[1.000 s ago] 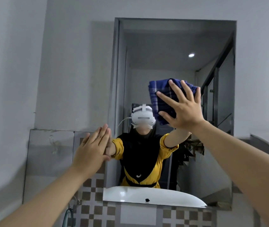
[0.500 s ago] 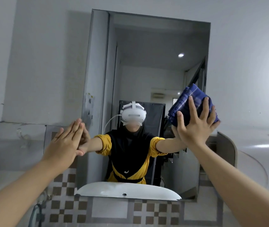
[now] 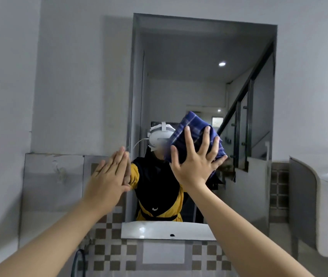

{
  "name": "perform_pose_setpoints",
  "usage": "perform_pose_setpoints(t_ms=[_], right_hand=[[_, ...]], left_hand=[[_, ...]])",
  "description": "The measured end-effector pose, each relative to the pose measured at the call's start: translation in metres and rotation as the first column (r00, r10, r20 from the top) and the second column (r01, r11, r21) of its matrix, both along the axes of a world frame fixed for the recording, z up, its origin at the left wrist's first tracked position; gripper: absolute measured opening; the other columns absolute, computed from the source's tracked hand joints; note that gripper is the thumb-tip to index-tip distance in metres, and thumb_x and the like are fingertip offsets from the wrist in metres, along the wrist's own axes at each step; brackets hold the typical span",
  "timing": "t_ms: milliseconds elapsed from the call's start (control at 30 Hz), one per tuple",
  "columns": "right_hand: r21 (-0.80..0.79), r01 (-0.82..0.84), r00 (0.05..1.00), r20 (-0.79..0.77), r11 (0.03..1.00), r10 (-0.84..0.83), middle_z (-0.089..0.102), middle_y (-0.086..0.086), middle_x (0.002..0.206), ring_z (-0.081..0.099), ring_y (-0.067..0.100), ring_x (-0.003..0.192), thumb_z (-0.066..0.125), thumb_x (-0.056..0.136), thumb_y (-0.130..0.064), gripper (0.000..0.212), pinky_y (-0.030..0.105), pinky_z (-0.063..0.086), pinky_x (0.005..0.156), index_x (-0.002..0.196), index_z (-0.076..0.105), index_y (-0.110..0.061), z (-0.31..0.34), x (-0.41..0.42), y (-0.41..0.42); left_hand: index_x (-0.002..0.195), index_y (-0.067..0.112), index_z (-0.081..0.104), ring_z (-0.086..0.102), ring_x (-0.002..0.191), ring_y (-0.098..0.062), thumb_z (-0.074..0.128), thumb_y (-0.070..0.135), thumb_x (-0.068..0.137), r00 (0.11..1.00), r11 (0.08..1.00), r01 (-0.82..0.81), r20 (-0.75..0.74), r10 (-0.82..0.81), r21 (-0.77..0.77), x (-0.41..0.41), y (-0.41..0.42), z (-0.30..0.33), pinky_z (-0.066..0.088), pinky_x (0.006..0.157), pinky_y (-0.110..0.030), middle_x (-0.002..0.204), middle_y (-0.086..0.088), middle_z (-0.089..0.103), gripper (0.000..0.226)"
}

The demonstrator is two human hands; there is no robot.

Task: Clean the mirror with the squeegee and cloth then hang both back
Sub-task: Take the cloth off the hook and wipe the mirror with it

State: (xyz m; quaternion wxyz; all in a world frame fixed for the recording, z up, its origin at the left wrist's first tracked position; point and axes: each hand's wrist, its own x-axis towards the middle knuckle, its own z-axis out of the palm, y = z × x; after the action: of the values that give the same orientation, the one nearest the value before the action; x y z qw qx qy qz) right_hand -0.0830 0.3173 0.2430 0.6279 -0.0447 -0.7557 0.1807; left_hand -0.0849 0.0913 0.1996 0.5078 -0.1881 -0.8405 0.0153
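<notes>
Nearest the camera, two bare forearms reach up from the lower corners toward the wall. The left hand (image 3: 109, 176) is flat and released, fingers together, grasping nothing; it rests against the wall at the mirror's left edge, apparently as a brace. The right hand (image 3: 196, 162) is spread wide, palm forward, pressing the folded blue checked cloth (image 3: 191, 134) against the mirror (image 3: 199, 86) around its lower middle, so it pins the cloth rather than clenching it. The step in hand looks like the cloth wipe, and doing it well probably means keeping the whole palm flat behind the fold, so pressure stays even, and working in overlapping passes out to the edges and corners, turning to a fresh face of the cloth if it smears. Beyond the hands, the checkered tile (image 3: 107, 254) runs below the glass, and a white basin rim (image 3: 167, 230) shows along the mirror's bottom edge. The squeegee is nowhere in view, nor is any hook for hanging both back. Whether the glass holds streaks or water cannot be made out, and the cloth's contact face is hidden behind the hand.
</notes>
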Motion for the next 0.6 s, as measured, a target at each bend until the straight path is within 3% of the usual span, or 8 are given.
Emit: perform_pose_setpoints(t_ms=[100,233,333,500,600], right_hand=[[0.113,-0.027,0.999,0.029,0.993,0.024,0.009,0.004,0.162,-0.003,0.035,0.145,0.044,0.084,-0.064,0.068,0.070,-0.006,0.106,0.146,0.022,-0.047,0.001,-0.002,-0.041],[0.326,-0.024,0.999,0.053,0.945,0.007,0.013,0.004,0.161,-0.001,0.034,0.145,0.042,0.085,-0.065,0.066,0.066,-0.011,0.105,0.146,0.024,-0.047,-0.006,-0.009,-0.081],[0.388,-0.022,0.999,0.052,0.921,0.002,0.015,0.004,0.161,0.000,0.034,0.145,0.042,0.085,-0.065,0.065,0.065,-0.012,0.105,0.145,0.026,-0.047,-0.008,-0.012,-0.086],[0.652,0.002,1.000,0.022,0.759,-0.022,0.022,0.004,0.159,0.010,0.034,0.146,0.043,0.085,-0.066,0.063,0.067,-0.002,0.109,0.143,0.033,-0.046,-0.015,-0.007,-0.055],[0.720,0.034,0.999,-0.030,0.693,-0.017,0.028,0.004,0.157,0.017,0.034,0.146,0.045,0.084,-0.067,0.061,0.068,0.005,0.110,0.141,0.038,-0.046,-0.017,-0.004,-0.025]], left_hand=[[0.143,0.008,0.022,0.030,0.135,-0.024,0.080,0.035,0.063,0.995,0.995,0.098,-0.004,-0.099,-0.024,0.011,-0.007,-0.017,0.028,0.103,-0.044,0.150,-0.011,0.026,0.102],[0.141,0.012,0.028,0.034,0.133,-0.023,0.079,0.042,0.062,0.990,0.989,0.132,0.058,-0.129,-0.063,0.012,-0.020,-0.052,0.032,0.102,-0.043,0.147,-0.007,0.032,0.099],[0.142,0.012,0.029,0.036,0.132,-0.024,0.078,0.047,0.061,0.986,0.989,0.139,0.098,-0.134,-0.049,0.008,-0.025,-0.066,0.033,0.100,-0.043,0.146,-0.008,0.035,0.100],[0.146,0.014,0.018,0.024,0.137,-0.026,0.066,0.056,0.069,0.981,0.991,0.133,0.140,-0.133,0.010,0.001,-0.022,-0.078,0.031,0.102,-0.043,0.150,-0.009,0.024,0.101],[0.147,0.019,0.009,0.014,0.141,-0.022,0.053,0.061,0.076,0.979,0.989,0.147,0.140,-0.149,0.029,-0.003,-0.022,-0.080,0.029,0.106,-0.044,0.153,-0.006,0.016,0.094]])
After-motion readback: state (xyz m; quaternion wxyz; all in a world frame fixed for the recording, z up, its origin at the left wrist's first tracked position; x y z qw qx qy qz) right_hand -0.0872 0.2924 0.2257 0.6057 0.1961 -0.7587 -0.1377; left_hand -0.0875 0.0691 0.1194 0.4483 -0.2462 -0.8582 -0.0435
